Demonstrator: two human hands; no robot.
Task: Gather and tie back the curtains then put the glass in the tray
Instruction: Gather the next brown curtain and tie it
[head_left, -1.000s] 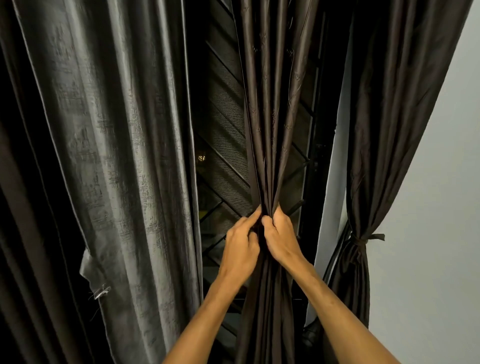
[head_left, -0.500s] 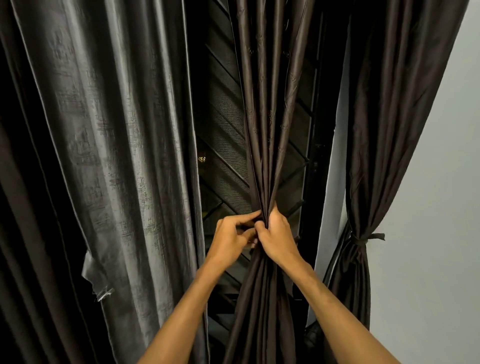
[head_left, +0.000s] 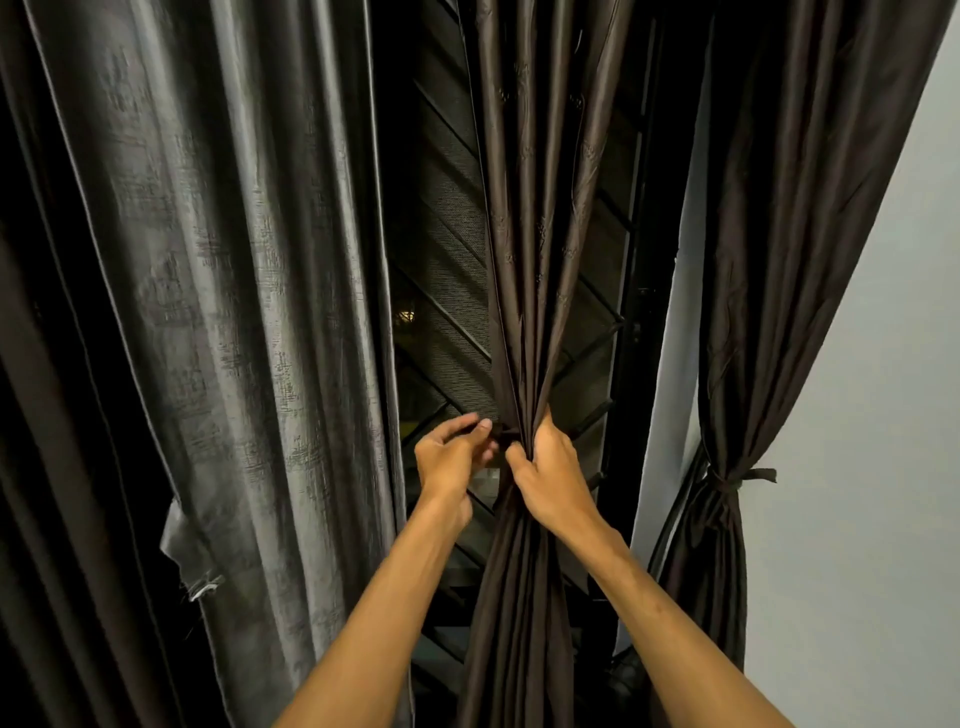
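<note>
A dark brown curtain (head_left: 535, 218) hangs in the middle, bunched into a narrow bundle at waist height. My right hand (head_left: 550, 473) grips that bundle, fingers curled round the folds. My left hand (head_left: 452, 457) is just left of it and pinches a dark tie strip (head_left: 500, 430) at the bundle's left edge. Farther right, another brown curtain (head_left: 779, 234) is tied back with a knotted band (head_left: 727, 480). No glass or tray is in view.
A wide grey curtain (head_left: 223, 312) hangs loose on the left, its lower edge torn. Behind the curtains is a dark window with a diagonal metal grille (head_left: 447, 291). A pale wall (head_left: 872, 415) fills the right side.
My left hand has come off the gathered bundle and shifted left, now pinching the tie strip. My right hand keeps its grip on the bundle, which sits slightly higher in view.
</note>
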